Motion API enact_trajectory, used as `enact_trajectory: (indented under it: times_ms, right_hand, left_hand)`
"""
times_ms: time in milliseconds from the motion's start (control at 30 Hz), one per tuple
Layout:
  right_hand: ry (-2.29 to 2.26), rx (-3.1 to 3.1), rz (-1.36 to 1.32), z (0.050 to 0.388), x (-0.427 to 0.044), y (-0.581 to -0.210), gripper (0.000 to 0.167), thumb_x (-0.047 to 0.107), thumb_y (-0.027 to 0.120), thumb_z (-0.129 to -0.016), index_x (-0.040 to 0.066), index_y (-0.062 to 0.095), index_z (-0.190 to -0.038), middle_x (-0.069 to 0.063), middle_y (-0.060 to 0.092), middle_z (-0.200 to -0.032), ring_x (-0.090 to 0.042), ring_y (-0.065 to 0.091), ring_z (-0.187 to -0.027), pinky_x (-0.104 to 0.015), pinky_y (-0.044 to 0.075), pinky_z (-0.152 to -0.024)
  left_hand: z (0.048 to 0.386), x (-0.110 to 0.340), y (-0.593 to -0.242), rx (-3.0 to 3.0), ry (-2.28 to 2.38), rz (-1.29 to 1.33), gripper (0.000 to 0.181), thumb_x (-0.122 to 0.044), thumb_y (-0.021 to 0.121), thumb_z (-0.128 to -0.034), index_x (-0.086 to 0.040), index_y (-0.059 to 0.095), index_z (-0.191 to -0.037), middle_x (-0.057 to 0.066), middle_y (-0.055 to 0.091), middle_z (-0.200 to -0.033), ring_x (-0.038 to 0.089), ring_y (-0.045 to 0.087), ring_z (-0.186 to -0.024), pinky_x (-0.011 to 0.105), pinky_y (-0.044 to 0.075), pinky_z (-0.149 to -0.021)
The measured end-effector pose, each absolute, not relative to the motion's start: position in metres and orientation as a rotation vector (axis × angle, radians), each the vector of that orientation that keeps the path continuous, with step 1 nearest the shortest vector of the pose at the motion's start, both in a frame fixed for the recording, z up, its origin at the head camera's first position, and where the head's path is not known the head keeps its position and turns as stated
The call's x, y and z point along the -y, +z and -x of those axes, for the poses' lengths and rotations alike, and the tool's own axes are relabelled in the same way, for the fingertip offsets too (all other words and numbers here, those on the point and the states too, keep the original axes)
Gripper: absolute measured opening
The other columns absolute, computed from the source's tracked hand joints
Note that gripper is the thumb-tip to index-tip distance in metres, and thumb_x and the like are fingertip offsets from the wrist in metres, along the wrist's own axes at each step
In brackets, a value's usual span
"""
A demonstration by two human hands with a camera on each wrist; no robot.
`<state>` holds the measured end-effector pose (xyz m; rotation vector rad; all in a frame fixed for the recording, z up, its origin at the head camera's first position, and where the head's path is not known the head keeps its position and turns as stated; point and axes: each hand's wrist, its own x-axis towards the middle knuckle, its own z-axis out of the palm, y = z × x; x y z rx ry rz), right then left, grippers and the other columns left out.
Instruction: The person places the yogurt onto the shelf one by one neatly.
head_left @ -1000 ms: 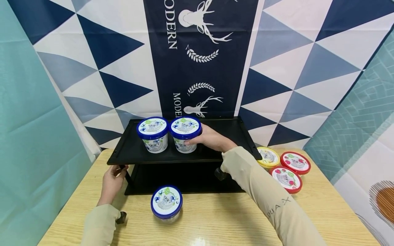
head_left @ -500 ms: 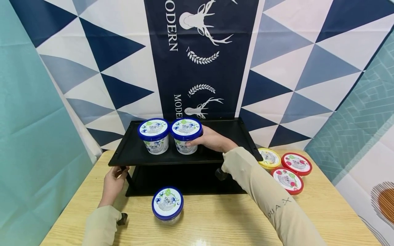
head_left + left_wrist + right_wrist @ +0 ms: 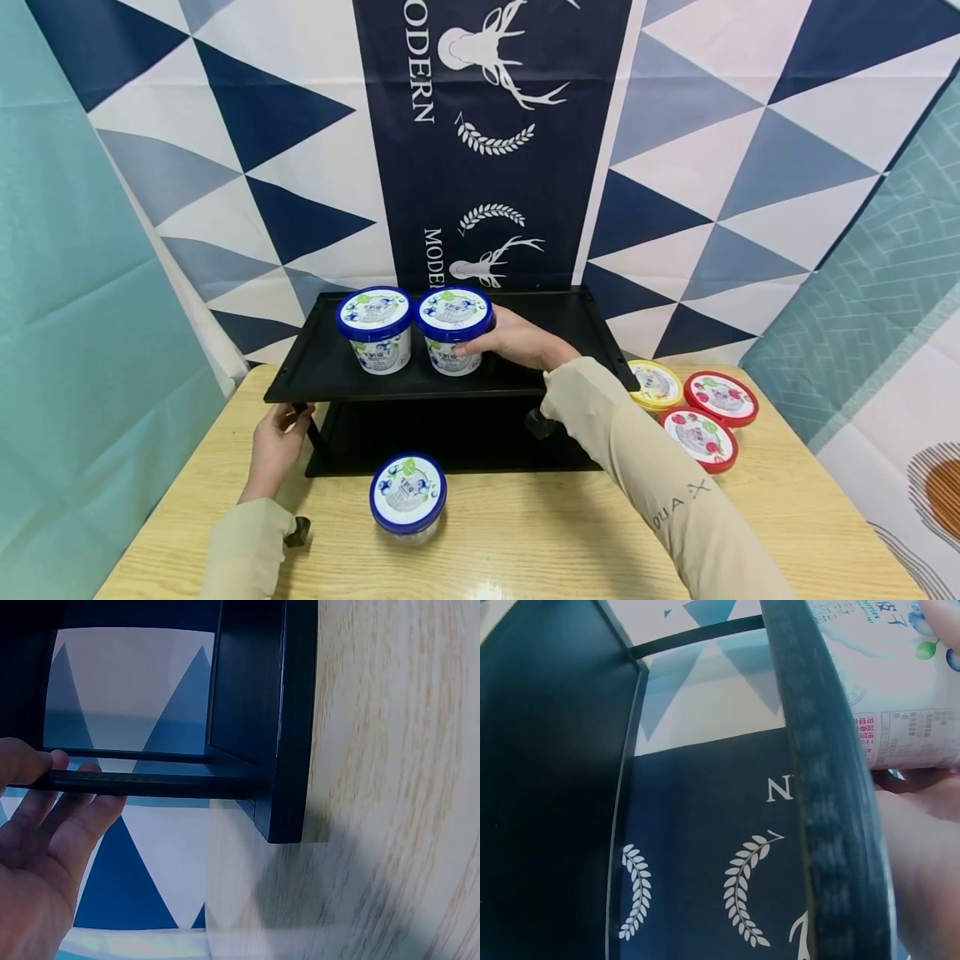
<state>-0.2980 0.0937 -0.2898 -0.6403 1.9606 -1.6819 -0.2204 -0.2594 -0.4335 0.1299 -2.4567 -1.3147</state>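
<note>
The white paper tub with a blue rim and blueberry-printed lid [image 3: 453,310] stands upright, apparently resting on the black two-tier rack's upper board [image 3: 551,312]. The right hand [image 3: 517,337] is closed round it, thumb across the front, far fingers hidden behind. Just left of it, lids touching or nearly so, is a matching blue-lidded white tub [image 3: 378,321]. The left hand [image 3: 273,446] pinches the rack's slim black post [image 3: 150,784] between thumb and fingertips.

Judging by how things lie, filling the rack is partly done: two blue-lidded tubs are up, while the grip on the second has not been released. A third blue-lidded white tub [image 3: 407,496] sits on the pale wood-grain table [image 3: 510,533] before the rack. A yellow-lidded round tub [image 3: 654,385] and two red-lidded round tubs [image 3: 699,437] wait at the right; whether they belong on the rack cannot be told.

The held tub carries Chinese characters, a small red-and-white printed panel and green Latin lettering, too blurred for a sure brand. The blue-and-white patterned backdrop cloth [image 3: 480,158] reads "MODERN", turned sideways and partly cut off; the beige right sleeve [image 3: 637,458] bears letters including A and X
</note>
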Motion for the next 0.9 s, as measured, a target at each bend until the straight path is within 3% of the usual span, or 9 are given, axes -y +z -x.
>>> enact_trajectory:
  times_ms: [133, 433, 767, 900]
  right_hand:
    - [-1.693, -1.973, 0.634, 0.2973, -0.0932, -0.2894, 0.077, 0.006, 0.071, -0.078, 0.018, 0.031, -0.143, -0.006, 0.043, -0.141, -0.027, 0.041, -0.131, -0.049, 0.028, -0.113]
    - [-1.699, -1.984, 0.626, 0.2963, -0.0935, -0.2906, 0.077, 0.005, 0.071, -0.079, 0.018, 0.03, -0.143, -0.007, 0.043, -0.141, -0.028, 0.041, -0.13, -0.049, 0.029, -0.113]
    - [-1.658, -2.055, 0.626, 0.2968, -0.0967, -0.291, 0.077, 0.011, 0.073, -0.078, 0.017, 0.031, -0.143, -0.007, 0.044, -0.14, -0.028, 0.042, -0.129, -0.049, 0.03, -0.112]
    - [-1.648, -2.09, 0.599, 0.2964, -0.1003, -0.2905, 0.077, 0.015, 0.074, -0.078, 0.014, 0.031, -0.143, -0.009, 0.046, -0.139, -0.028, 0.044, -0.128, -0.048, 0.032, -0.112]
  left_hand:
    - [0.2213, 0.2598, -0.4328, 2.459, -1.308, -0.125, 0.022, -0.01, 0.049, -0.0963, -0.007, 0.056, -0.117, 0.018, 0.059, -0.116, 0.034, 0.058, -0.113, 0.025, 0.05, -0.086]
    - [0.2208, 0.2594, -0.4333, 2.441, -1.31, -0.123, 0.02, -0.006, 0.05, -0.095, -0.006, 0.057, -0.113, 0.018, 0.061, -0.113, 0.034, 0.059, -0.11, 0.003, 0.04, -0.075]
    - [0.2201, 0.2574, -0.4325, 2.432, -1.322, -0.124, 0.02, -0.005, 0.05, -0.0945, -0.004, 0.058, -0.113, 0.019, 0.061, -0.112, 0.035, 0.059, -0.11, 0.002, 0.04, -0.075]
    - [0.2198, 0.258, -0.4315, 2.451, -1.318, -0.134, 0.021, -0.006, 0.049, -0.0953, -0.006, 0.057, -0.114, 0.019, 0.06, -0.115, 0.034, 0.059, -0.111, 0.017, 0.048, -0.083]
